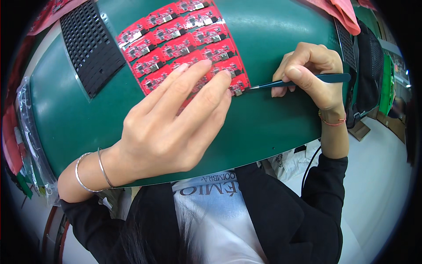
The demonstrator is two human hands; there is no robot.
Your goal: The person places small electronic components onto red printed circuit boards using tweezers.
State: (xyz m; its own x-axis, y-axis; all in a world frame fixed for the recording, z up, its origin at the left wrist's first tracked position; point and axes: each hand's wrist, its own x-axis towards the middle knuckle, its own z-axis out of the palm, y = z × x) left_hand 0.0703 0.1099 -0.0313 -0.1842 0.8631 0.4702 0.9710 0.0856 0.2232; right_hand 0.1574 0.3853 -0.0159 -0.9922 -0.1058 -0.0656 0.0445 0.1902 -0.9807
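A panel of red circuit boards (178, 48), joined in rows with small chips and metal connectors, lies on the green work surface (281, 123). My left hand (162, 125) lies over the panel's near part, fingers stretched out and fingertips on the boards; it hides several of them. In my right hand (314, 70) is a pair of dark tweezers (336, 78), pinched between thumb and fingers. Their thin silver tip points left and meets the panel's near right corner, beside a metal connector (238, 92). Whether the tip grips anything is too small to tell.
A black perforated tray (90, 44) lies left of the panel. Clear plastic wrap (33, 132) hangs along the left edge. Pink sheeting (340, 13) lies at the far right, near a black bag (369, 66). White bags sit below the table's near edge.
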